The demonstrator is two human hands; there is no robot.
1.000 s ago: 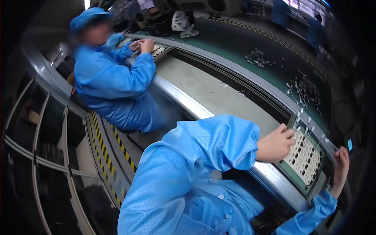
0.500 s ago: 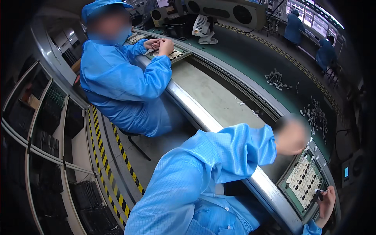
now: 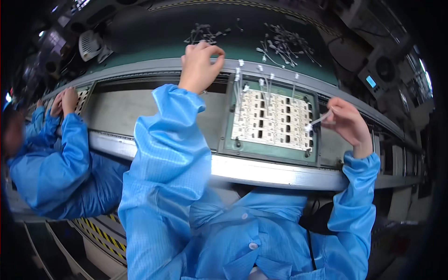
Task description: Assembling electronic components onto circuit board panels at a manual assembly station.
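Observation:
My right hand [image 3: 349, 122] pinches a short white connector cable [image 3: 319, 120], one plug of which hangs at the right edge of a white circuit board panel [image 3: 275, 130]. That panel lies in a green fixture tray [image 3: 261, 154] on the line; dark rectangular parts run across it in rows. Several white cables [image 3: 267, 88] stand up from its far half, their loose plugs pointing away from me. My left hand [image 3: 200, 69] is raised beyond the tray's left side, its fingers curled by the left pile of cables [image 3: 205, 33]; anything in them is hidden.
A second pile of white cables [image 3: 287, 44] lies on the green bench top [image 3: 163, 39]. A metal rail [image 3: 266, 173] runs along the near edge. To the left a co-worker in blue [image 3: 51, 158] handles another panel. A white fan [image 3: 91, 45] stands far left.
My view has swung round to face the tray. My left hand has moved from over the line to the left cable pile. The right hand still grips its cable by the panel.

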